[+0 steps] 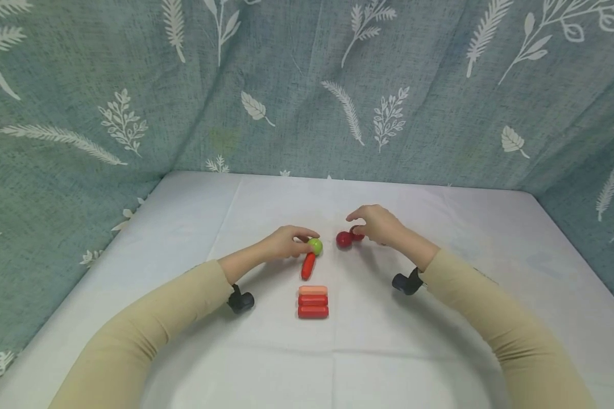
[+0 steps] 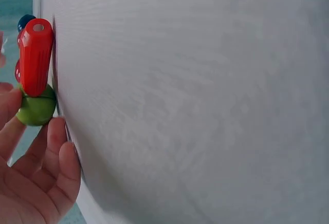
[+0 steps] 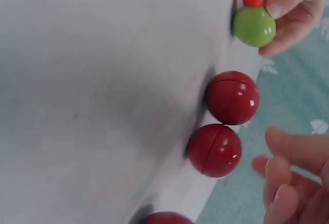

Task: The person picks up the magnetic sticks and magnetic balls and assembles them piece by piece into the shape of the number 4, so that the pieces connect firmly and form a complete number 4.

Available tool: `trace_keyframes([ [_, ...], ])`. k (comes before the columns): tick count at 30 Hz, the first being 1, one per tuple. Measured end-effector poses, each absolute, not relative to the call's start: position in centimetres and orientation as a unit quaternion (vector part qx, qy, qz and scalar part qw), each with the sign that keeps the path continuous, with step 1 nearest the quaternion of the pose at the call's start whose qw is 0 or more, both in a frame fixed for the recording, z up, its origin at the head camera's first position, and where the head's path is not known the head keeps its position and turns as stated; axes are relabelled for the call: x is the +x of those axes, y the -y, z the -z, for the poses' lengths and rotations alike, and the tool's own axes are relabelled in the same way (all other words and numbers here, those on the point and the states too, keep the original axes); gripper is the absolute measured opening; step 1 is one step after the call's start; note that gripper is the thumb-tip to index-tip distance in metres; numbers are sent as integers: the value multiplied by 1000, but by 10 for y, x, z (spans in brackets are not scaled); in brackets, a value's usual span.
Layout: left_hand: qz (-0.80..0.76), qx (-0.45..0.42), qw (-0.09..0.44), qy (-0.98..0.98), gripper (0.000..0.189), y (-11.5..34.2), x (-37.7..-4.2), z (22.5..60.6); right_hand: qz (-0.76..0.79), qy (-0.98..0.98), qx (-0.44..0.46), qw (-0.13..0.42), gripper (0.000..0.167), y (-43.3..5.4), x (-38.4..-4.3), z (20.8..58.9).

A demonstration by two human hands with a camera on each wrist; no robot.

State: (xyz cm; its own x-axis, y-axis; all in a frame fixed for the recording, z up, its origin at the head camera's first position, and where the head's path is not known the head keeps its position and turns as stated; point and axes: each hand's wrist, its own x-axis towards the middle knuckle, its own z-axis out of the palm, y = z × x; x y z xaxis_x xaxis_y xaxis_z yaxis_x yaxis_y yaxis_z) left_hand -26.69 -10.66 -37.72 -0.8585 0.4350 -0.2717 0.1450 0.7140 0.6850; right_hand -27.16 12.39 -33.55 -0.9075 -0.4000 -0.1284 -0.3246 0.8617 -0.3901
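Beige sleeves lie nearest, each with a black wrist camera slung beneath. The left hand pinches a green ball between thumb and fingers, down at the tabletop and against the end of a red stick. The right hand holds nothing; its thumb and fingers are loosely parted just beside two red balls that touch each other. Part of another red ball shows at the edge of the right wrist view.

Work looks partway along, as far as I can judge: a peach rod and two red rods already lie side by side in a tidy stack, nearer the person, and the green ball already meets the stick. It is not yet let go, and the red balls sit free of any grip. How much is left I cannot tell.

All the balls are smooth and glossy, with a fine seam visible round the red ones. The stick is shiny and ridged, rounded, with a small hole in its end. Beneath everything spreads a white cloth, softly creased; beyond hangs a grey-green curtain with pale leaf prints.
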Motion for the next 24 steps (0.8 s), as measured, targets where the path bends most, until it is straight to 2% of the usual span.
trace_keyframes([
  [5, -344, 151, 196, -906, 38, 106, -270, 377, 177, -948, -230, 128, 35, -123, -272, 344],
  [16, -349, 124, 194, -908, 38, 108, -282, 377, 144, -949, -260, 110, 33, -109, -268, 355],
  [24, -358, 112, 191, -907, 39, 108, -286, 378, 135, -944, -276, 122, 36, -99, -255, 357],
])
